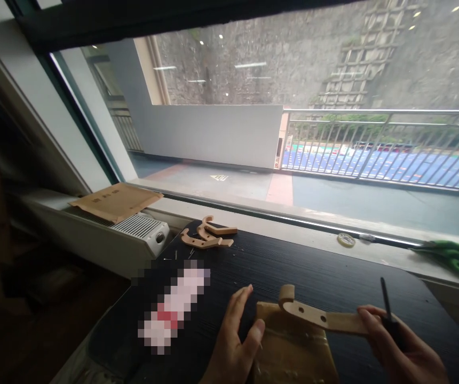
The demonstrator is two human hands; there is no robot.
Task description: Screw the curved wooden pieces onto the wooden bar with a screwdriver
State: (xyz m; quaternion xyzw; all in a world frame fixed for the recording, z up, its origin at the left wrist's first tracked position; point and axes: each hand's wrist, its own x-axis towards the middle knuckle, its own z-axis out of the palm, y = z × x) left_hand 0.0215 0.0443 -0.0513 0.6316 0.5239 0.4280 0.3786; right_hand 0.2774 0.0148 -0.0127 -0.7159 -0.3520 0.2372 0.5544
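Observation:
My right hand [403, 349] is closed on the straight end of a pale wooden hook [307, 314] and also holds a black screwdriver [386, 298], its shaft pointing up. Two dark holes show in the hook, and its curled end is over the far edge of a brown tape-wrapped block [293, 349]. Beside the block's left side is my left hand [235, 338], fingers stretched and thumb apart. Something thin and tiny shows by that thumb, too small to name. More wooden hooks [207, 241] lie together at the table's far left corner.
Small screws [176, 255] lie near the hooks on the black table [277, 264]. A pixelated pink and white item [183, 296] is left of my hands. On the sill are a tape roll [346, 240] and a green cloth [456, 260]. A brown envelope [117, 200] rests at left.

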